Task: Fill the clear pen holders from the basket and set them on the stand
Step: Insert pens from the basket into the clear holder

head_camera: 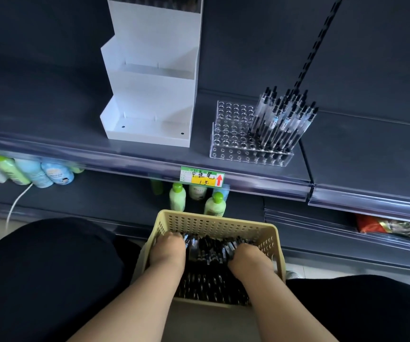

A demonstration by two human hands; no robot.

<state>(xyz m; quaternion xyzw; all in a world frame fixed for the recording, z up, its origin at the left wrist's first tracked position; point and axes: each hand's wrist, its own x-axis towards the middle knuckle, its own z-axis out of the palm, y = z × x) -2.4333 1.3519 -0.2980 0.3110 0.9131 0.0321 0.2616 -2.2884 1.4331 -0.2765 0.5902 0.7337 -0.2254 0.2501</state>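
Both your hands are down in the beige basket (213,219) between your knees. Your left hand (167,253) is at the left of the pile of pens (209,253) and your right hand (249,260) at the right. The knuckles are up and the fingertips are buried among the barrels, so I cannot tell whether either hand has closed round a bunch or is only raking pens together. This looks like the gathering step: collecting a handful for loading.

Past the basket, green-capped bottles (177,197) stand on the lower shelf, and a price tag (202,177) sits on the shelf edge above. On that upper shelf the clear pen holder (233,141) is only partly filled: loaded pens (285,114) crowd its right end, while the holes to the left show none. Just to its left rises the white stand (149,99), with no holder on its two lower tiers.

Next you likely need to lift out a bunch and seat each pen in a free hole, without knocking the upright ones.
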